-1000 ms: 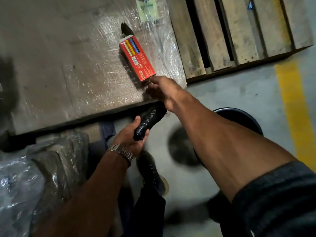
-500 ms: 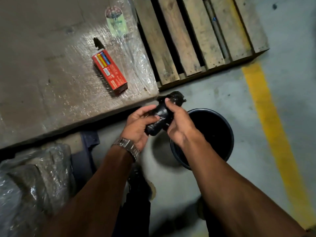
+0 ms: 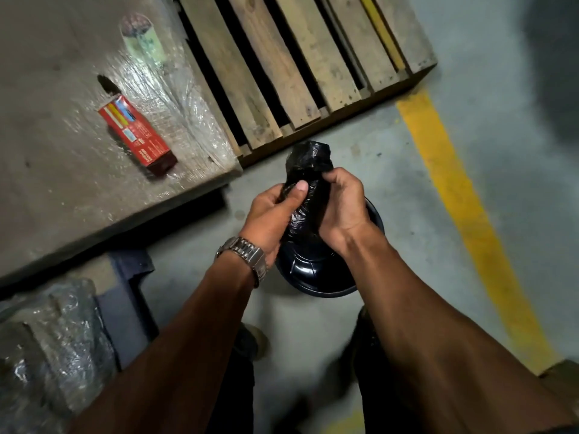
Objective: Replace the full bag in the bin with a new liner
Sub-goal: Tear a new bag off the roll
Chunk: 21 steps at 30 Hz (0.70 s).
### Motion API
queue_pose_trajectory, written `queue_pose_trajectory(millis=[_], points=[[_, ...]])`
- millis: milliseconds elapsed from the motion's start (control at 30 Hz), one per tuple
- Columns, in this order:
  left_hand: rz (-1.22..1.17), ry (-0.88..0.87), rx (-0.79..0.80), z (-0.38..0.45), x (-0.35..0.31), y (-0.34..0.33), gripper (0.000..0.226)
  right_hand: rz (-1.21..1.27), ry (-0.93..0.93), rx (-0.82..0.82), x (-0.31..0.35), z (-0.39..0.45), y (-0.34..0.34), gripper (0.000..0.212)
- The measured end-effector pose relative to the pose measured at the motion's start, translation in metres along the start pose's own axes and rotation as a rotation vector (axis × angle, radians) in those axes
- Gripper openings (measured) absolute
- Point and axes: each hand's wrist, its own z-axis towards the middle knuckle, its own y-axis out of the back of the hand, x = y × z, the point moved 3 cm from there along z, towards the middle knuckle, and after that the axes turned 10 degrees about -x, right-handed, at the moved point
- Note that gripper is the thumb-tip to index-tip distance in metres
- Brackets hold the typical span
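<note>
Both your left hand [image 3: 269, 214] and right hand [image 3: 343, 203] grasp the rolled black liner [image 3: 308, 170] above the empty bin [image 3: 316, 277]. It looks light, soft and slippery; pinch a loose edge to unroll it.

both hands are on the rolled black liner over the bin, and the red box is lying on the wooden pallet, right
Not quite. The red box lies on the plastic-wrapped surface beside the wooden pallet, not on the pallet; the head view shows it. The rest holds: the left hand and right hand both grip the rolled black liner above the bin.
</note>
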Motion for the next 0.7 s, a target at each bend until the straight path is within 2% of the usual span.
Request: queue_pose_trajectory(millis=[133, 267, 367, 400, 500, 633, 700], points=[[0.158, -0.133, -0.136, -0.001, -0.003, -0.011, 0.042, -0.049, 0.009, -0.020, -0.001, -0.001, 0.012, 0.043], [0.235, -0.205, -0.162, -0.001, -0.004, -0.023, 0.014, -0.012, -0.080, -0.005, 0.000, -0.005, 0.019, 0.045], [0.282, -0.240, -0.182, 0.002, -0.001, -0.027, 0.015, 0.050, -0.135, 0.002, 0.004, -0.009, 0.022, 0.042], [0.297, -0.245, -0.188, 0.001, -0.001, -0.027, 0.018, 0.058, -0.147, 0.001, 0.005, -0.010, 0.024, 0.043], [0.289, -0.160, -0.124, -0.002, 0.002, -0.032, 0.055, 0.017, -0.179, -0.004, 0.005, -0.014, 0.024, 0.046], [0.243, -0.159, -0.144, -0.006, -0.001, -0.034, 0.074, -0.014, -0.135, -0.039, 0.002, -0.015, 0.023, 0.049], [0.191, -0.138, -0.148, -0.006, -0.001, -0.031, 0.081, -0.007, -0.145, 0.000, 0.003, -0.018, 0.024, 0.062]])
